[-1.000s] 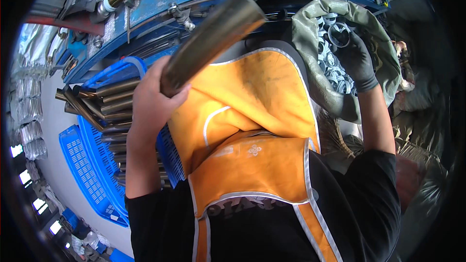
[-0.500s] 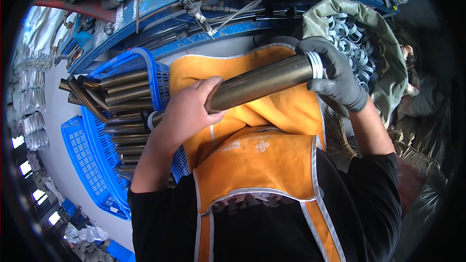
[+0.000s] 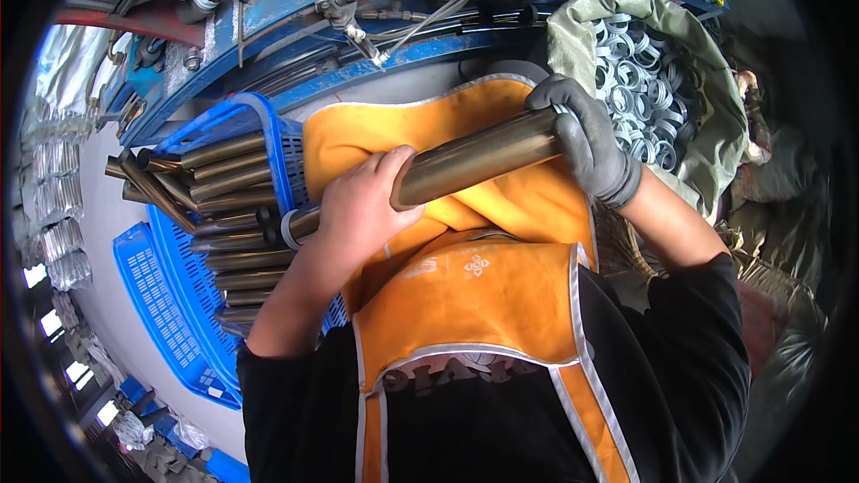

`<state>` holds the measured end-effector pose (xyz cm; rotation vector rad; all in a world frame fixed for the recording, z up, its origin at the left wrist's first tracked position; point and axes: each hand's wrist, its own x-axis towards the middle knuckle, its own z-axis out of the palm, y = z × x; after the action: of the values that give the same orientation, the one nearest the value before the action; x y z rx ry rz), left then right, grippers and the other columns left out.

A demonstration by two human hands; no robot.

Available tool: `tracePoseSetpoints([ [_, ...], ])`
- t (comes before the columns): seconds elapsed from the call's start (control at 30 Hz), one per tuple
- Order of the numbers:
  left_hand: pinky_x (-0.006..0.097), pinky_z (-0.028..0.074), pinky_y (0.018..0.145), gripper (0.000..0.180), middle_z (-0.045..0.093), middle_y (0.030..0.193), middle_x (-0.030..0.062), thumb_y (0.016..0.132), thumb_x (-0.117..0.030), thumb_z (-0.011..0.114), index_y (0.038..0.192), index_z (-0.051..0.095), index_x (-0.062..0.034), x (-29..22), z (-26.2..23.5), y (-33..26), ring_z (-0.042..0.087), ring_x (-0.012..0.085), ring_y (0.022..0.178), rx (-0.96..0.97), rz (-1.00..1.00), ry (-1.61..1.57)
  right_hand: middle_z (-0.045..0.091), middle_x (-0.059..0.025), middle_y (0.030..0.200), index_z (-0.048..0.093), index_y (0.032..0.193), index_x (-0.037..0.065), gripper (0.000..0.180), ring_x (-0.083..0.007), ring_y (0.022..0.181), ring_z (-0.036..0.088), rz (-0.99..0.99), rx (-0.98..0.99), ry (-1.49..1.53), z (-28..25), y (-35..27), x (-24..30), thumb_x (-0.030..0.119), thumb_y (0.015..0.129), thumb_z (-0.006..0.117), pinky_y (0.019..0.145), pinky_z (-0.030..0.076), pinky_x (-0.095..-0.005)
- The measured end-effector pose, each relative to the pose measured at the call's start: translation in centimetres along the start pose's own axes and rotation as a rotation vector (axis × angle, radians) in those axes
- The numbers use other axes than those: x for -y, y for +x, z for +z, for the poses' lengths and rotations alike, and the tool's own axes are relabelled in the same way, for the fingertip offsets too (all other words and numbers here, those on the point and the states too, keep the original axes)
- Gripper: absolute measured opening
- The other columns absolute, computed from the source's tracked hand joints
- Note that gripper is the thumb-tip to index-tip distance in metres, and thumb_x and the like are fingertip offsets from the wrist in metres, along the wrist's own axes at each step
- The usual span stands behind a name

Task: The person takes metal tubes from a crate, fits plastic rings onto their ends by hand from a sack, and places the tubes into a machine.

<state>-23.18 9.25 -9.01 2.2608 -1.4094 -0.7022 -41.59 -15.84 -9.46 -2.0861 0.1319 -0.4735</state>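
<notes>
A bronze-coloured metal tube (image 3: 483, 158) lies slantwise across my lap, its right end higher. My bare left hand (image 3: 365, 199) is wrapped round its left part. A pale ring (image 3: 288, 229) sits round the tube section that emerges left of this hand. In a dark grey glove, my right hand (image 3: 592, 139) is closed over the right end of the tube. Its fingers cover most of the white ring there; only a thin edge shows by the fingertips. Beneath the tube spreads my orange apron (image 3: 465, 304).
On my left, a blue plastic basket (image 3: 277, 139) holds several similar tubes (image 3: 237, 224). A woven sack (image 3: 573, 31) full of loose pale rings (image 3: 640, 89) stands at the far right. Across the front runs a blue metal machine frame (image 3: 295, 31) with rods and fittings.
My right hand has turned and closed farther over the tube's right end, hiding the white ring that showed before. The left hand keeps its hold. The whole view has shifted slightly.
</notes>
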Motion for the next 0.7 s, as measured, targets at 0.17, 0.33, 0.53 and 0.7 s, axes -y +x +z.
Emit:
tracePoseSetpoints([
  [0.17, 0.041, 0.053, 0.085, 0.06, 0.068, 0.113, 0.0135, 0.07, -0.024, 0.083, 0.124, 0.058, -0.0109, -0.4, 0.3, -0.1, 0.066, 0.0336, 0.102, -0.044, -0.011, 0.057, 0.056, -0.0156, 0.099, 0.055, 0.109, -0.001, 0.025, -0.0269, 0.086, 0.058, 0.008, -0.039, 0.04, 0.6, -0.3, -0.4, 0.017, 0.1, 0.042, 0.08, 0.048, -0.0345],
  [0.33, 0.043, 0.052, 0.086, 0.06, 0.067, 0.113, 0.0133, 0.071, -0.025, 0.083, 0.123, 0.058, -0.0106, -0.6, 0.1, -0.2, 0.065, 0.035, 0.103, -0.057, 0.007, 0.076, 0.059, -0.0184, 0.109, 0.055, 0.113, -0.001, 0.027, -0.0304, 0.098, 0.06, -0.034, -0.048, 0.034, 0.4, 0.0, 0.0, 0.02, 0.1, 0.044, 0.09, 0.047, -0.0353],
  [0.53, 0.044, 0.047, 0.09, 0.058, 0.066, 0.106, 0.0118, 0.066, -0.02, 0.086, 0.117, 0.06, -0.0106, -0.2, -2.4, -0.2, 0.063, 0.0341, 0.1, -0.164, 0.055, 0.2, 0.058, -0.0184, 0.125, 0.053, 0.124, -0.003, 0.037, -0.0292, 0.118, 0.057, -0.102, -0.045, 0.056, -1.9, 1.1, 0.0, 0.025, 0.1, 0.048, 0.102, 0.043, -0.0373],
  [0.7, 0.044, 0.044, 0.094, 0.063, 0.065, 0.108, 0.0108, 0.06, -0.012, 0.086, 0.117, 0.06, -0.0109, 1.8, -4.7, -0.1, 0.059, 0.0335, 0.104, -0.334, 0.095, 0.286, 0.061, -0.024, 0.122, 0.058, 0.124, -0.001, 0.035, -0.0363, 0.114, 0.06, 0.315, -0.132, -0.546, -8.7, 0.1, -7.7, 0.022, 0.097, 0.059, 0.097, 0.047, -0.0382],
])
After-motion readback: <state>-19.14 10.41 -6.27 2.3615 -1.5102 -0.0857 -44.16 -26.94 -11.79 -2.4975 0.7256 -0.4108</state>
